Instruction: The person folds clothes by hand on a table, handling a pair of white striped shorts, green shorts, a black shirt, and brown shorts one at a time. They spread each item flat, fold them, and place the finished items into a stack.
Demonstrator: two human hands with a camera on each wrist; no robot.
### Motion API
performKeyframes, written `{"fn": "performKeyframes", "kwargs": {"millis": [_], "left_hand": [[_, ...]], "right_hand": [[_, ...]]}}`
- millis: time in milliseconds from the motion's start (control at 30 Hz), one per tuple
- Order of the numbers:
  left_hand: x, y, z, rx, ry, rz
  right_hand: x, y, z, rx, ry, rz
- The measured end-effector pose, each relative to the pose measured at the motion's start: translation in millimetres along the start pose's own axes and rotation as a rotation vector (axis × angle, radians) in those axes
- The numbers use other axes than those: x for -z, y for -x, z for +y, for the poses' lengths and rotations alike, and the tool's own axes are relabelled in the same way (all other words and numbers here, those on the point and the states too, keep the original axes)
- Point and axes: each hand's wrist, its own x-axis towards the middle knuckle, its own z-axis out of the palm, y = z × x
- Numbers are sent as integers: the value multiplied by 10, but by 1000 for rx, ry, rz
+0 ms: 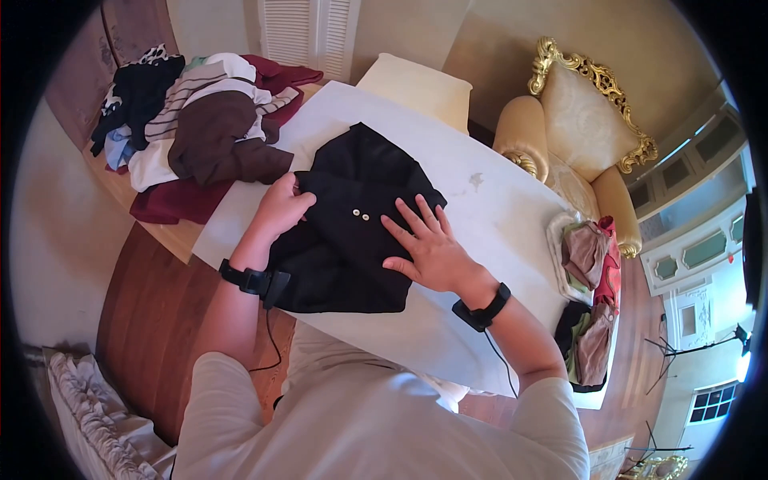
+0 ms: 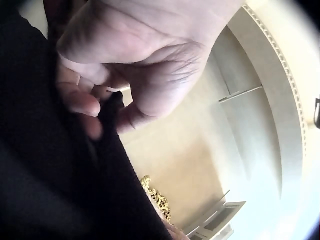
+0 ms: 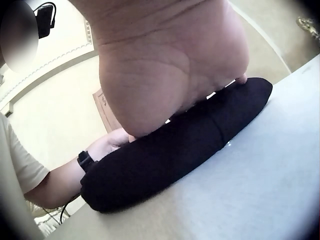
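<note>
A black garment (image 1: 360,256) lies folded on the white table (image 1: 488,232) in front of me, two pale buttons (image 1: 361,214) showing near its middle. At its left side my left hand (image 1: 280,206) pinches the edge of the cloth. The left wrist view has that hand (image 2: 145,55) close up, with black fabric (image 2: 95,185) between thumb and fingers. My right hand (image 1: 432,250) rests flat on the garment's right part, fingers spread. In the right wrist view the folded garment (image 3: 165,160) forms a thick layer beneath the palm (image 3: 170,70).
A heap of mixed clothes (image 1: 208,120) covers the table's far left end. Folded clothes (image 1: 584,256) sit in stacks along the right edge. Beyond the table stand a cream-covered piece of furniture (image 1: 416,88) and a gold-framed armchair (image 1: 588,128).
</note>
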Motion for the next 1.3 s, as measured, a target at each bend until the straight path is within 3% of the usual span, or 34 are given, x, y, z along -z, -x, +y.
{"fn": "performKeyframes", "kwargs": {"millis": [67,200,667,767,933,1033,1167,1300], "left_hand": [[16,-10,-19,-17,-16,43],[42,-98,-199,-97,-360,150],[150,12,24,-143,-502,203],[176,12,-25,-295,-614,226],[167,-101,-280,-277,-639,155],[244,-167,-256,-248,-591,94],[358,-176,-208,-133,-515,14],[362,-168,-178,-100,-450,-14]], "right_hand": [[3,-1,-11,-1,2,-6],[26,-4,-19,2,-1,-27],[-43,-28,-24,5,-29,-87],[-65,-31,-8,5,-58,-100],[-23,-75,-18,-32,-78,-212],[-4,-69,0,-24,-108,-176],[-16,32,-273,100,14,111],[48,95,-683,153,-141,12]]}}
